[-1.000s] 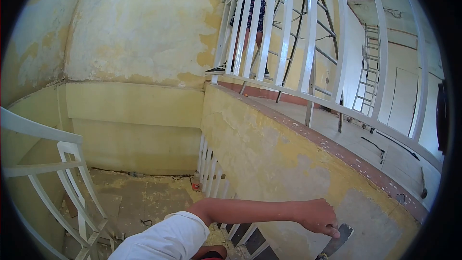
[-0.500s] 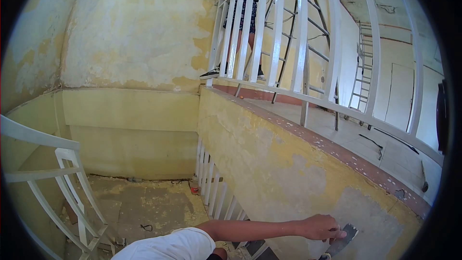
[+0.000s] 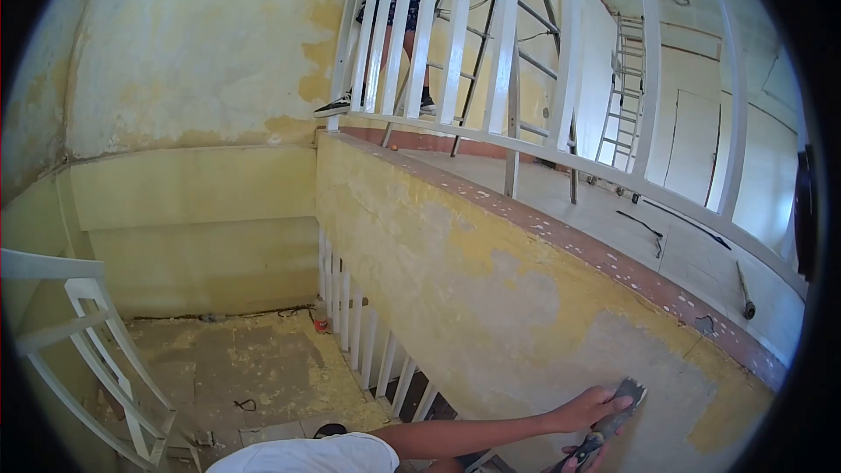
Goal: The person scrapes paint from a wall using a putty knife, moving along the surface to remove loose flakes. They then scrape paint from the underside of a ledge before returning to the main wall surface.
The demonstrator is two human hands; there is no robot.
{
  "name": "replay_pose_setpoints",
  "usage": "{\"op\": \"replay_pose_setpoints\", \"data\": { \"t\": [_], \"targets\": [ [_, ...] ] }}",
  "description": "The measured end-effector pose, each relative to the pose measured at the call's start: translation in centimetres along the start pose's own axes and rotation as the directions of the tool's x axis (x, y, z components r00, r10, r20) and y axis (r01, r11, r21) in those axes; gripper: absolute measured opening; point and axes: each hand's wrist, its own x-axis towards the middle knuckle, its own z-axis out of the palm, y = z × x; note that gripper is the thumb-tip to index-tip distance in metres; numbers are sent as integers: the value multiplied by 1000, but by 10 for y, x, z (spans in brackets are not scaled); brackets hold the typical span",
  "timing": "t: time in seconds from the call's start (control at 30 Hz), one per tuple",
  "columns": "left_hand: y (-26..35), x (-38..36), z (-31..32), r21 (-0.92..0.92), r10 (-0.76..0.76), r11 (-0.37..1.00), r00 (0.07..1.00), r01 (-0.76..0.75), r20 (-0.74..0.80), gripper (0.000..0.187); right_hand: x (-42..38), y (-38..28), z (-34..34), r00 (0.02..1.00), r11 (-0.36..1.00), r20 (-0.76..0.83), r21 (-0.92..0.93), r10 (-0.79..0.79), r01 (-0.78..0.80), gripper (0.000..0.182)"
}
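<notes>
My left hand (image 3: 589, 409) reaches across from the white sleeve, its curled fingers and thumb closed at the blade of a putty knife (image 3: 627, 392). The blade is dark and flat, with pale material along its tip edge. Low in the view, my right hand (image 3: 597, 458) is wrapped round the knife's dark handle, mostly hidden by the tool and the frame's bottom. Both hands are in front of a sloping stair wall (image 3: 526, 298) with patches of grey filler and peeling yellow paint.
A white railing (image 3: 491, 133) runs along the wall's reddish ledge (image 3: 578, 250). Behind it a person (image 3: 399, 26) stands near a stepladder (image 3: 473, 52); another ladder (image 3: 624, 96) leans farther back. A curved white handrail (image 3: 53, 264) stands at left above the landing (image 3: 263, 377).
The view has turned right, shifting the surroundings left. Both hands and the putty knife are higher, and more of my right hand and the handle shows. The person's hand with a pale round object has moved.
</notes>
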Motion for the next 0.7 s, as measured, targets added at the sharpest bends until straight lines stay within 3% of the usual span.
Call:
{"op": "replay_pose_setpoints", "data": {
  "t": [0.13, 0.2, 0.23, 0.33, 0.37, 0.4, 0.43, 0.53, 0.7],
  "targets": [
    [36, 19, 3, 14, 54, 998, 999, -54, 7, 46, 19, -26, 12, 999, 1000, -32, 7, 20, -20, 54],
    [49, 27, 7, -47, 115, 992, 993, -116, -19, 45, 27, -29, 12, 999, 997, 4, 67, -45, 45, 54],
    [40, 32, 7, 23, 198, 980, 979, -197, -51, 45, 28, -24, 15, 998, 991, -39, 123, -54, 59, 55],
    [43, 15, 5, -83, -13, 996, 998, 8, -57, 45, 20, 1, 9, 989, 993, -128, 85, -69, 80, 58],
    [25, 13, -4, -40, -46, 998, 998, 44, -52, 44, 14, -1, 11, 997, 997, -81, 72, -6, 12, 56],
    [22, 4, -4, -136, -152, 981, 986, 141, -74, 44, 4, 7, 6, 997, 993, -52, 99, 64, -58, 56],
    [14, -4, -3, -176, -128, 978, 989, 114, -74, 43, 0, 16, 2, 993, 982, -1, 144, 120, -119, 56],
    [9, -5, 0, -205, -95, 976, 992, 75, -89, 42, -3, 27, -1, 995, 979, 18, 178, 98, -99, 60],
    [45, 16, -8, -119, -16, 993, 997, 6, -80, 41, 26, 0, 22, 1000, 971, -24, 239, 4, 2, 59]
  ]
}}
